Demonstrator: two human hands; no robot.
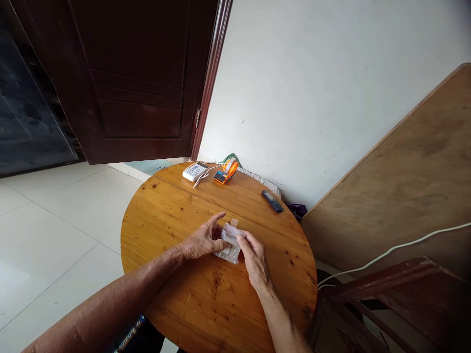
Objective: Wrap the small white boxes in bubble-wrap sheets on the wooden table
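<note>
A small crinkled piece of clear plastic wrap (231, 253), partly rolled or folded at its far side, is between my hands over the round wooden table. My left hand (204, 239) has its thumb on the near left part of the plastic, with the index finger raised and pointing away; its other fingers are partly hidden. My right hand (256, 259) pinches the right side of the rolled part between thumb and fingers. A short translucent strip (234, 223) sticks out beyond the roll. Whether anything is wrapped inside I cannot tell.
The wooden table (184, 294) bears a white power strip (195, 171) with its cord, an orange tape dispenser (226, 171) and a dark pixelated object (272, 201) along the far side. Behind are a white wall, a brown door (140, 98) and a leaning wooden board (397, 186).
</note>
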